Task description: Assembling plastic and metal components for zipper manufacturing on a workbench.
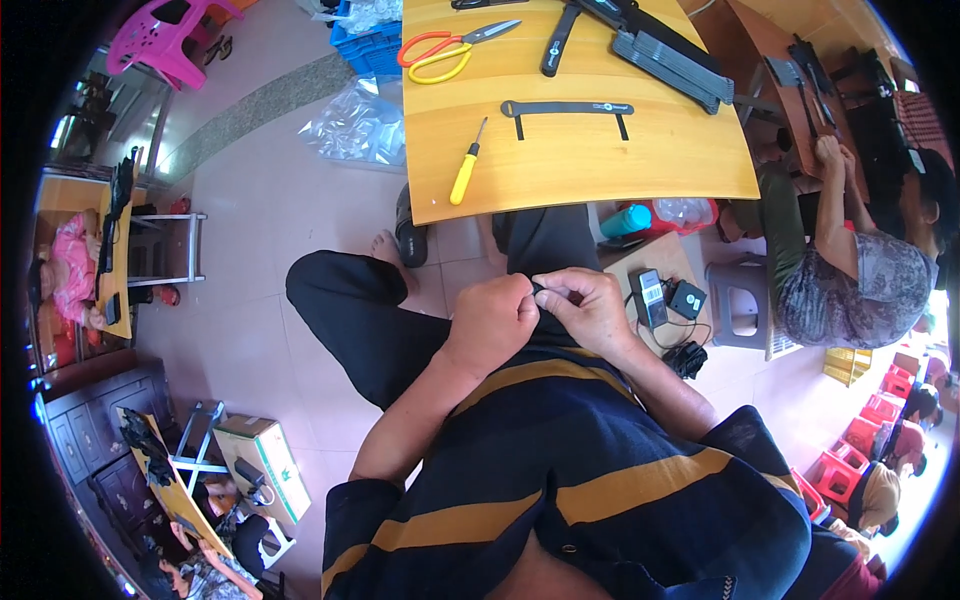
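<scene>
Above my lap my two hands meet, close in front of the shirt. My left hand [490, 320] is curled into a fist, with the back of the hand turned up. Against it, my right hand [585, 308] pinches with thumb and forefinger. A small dark piece [538, 287] shows between them, too little of it visible to name. On the wooden table [590, 175] ahead lies a flat black strap [570, 107] with a loop end and two short black strips below it. A yellow-handled screwdriver [465, 172] rests to its left.
Red-and-yellow scissors [440, 57] and a stack of black straps [672, 72] occupy the table's far side. Clear plastic bags [360, 125] lie left of it. At right, a low stand [655, 262] carries a phone-like device [652, 297]; a co-worker [850, 270] sits beyond.
</scene>
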A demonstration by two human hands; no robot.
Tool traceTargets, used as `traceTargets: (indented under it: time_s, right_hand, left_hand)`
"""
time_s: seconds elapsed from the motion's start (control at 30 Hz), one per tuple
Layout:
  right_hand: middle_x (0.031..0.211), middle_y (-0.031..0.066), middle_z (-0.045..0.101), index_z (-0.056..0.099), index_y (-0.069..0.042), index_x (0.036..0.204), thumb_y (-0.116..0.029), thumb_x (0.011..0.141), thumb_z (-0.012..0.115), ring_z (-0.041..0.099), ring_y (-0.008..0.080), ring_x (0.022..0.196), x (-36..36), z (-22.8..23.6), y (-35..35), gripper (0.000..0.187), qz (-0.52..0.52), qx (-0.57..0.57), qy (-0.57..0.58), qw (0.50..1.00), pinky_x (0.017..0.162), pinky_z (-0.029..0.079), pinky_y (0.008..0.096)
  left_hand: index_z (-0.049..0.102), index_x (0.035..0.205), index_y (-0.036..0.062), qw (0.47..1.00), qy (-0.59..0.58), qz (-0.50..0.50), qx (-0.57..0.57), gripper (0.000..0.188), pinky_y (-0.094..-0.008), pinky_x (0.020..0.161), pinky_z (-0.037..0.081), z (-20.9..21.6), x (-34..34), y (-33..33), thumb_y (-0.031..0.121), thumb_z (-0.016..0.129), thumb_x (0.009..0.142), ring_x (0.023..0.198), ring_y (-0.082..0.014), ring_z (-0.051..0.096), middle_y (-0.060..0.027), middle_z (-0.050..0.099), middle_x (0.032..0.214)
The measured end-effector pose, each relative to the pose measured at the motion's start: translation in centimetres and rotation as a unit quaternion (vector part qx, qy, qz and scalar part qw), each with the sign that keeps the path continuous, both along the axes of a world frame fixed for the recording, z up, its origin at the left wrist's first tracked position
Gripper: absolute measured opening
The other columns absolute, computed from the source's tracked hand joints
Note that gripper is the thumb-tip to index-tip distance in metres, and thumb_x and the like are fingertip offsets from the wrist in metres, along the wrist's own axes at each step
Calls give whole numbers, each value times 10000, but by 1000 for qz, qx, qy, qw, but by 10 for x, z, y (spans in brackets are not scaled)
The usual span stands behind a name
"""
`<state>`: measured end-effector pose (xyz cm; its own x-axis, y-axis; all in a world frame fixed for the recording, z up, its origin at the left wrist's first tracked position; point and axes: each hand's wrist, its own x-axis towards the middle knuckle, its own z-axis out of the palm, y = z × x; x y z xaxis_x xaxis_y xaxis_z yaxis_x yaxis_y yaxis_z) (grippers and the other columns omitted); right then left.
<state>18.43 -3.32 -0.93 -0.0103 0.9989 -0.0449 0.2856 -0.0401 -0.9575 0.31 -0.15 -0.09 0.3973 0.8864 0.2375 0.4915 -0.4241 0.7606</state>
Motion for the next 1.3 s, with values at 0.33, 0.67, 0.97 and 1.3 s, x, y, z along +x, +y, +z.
traceTargets:
  time_s: [0.33,0.67,0.97,1.3]
  right_hand:
    - [820,108,746,783,4,1017,-32,868,815,667,123,679,2,-9,1,156,7,-17,9,1000,630,534,303]
    - [835,97,768,786,2,1032,-28,876,813,674,110,686,1,-15,5,161,13,-36,17,999,644,546,290]
    - [804,78,746,781,6,1007,-16,894,780,642,87,663,-2,-24,3,115,-6,-46,46,998,622,524,282]
    - [934,28,738,738,9,1063,-31,972,735,681,63,854,3,-23,5,100,25,-64,55,996,741,563,253]
  left_hand:
    - [618,802,33,999,15,-37,-20,88,-453,605,538,-5,-7,6,25,706,813,685,-379,685,-173,659,736]
    - [586,786,43,999,47,-10,21,95,-483,576,512,-7,-1,4,16,677,791,656,-396,653,-168,623,705]
    - [567,748,36,1000,10,-4,23,121,-427,523,480,-14,3,10,7,683,758,582,-348,630,-161,598,665]
    - [551,708,37,989,-97,23,-108,155,-411,509,454,-22,2,9,30,700,748,556,-348,598,-153,573,632]
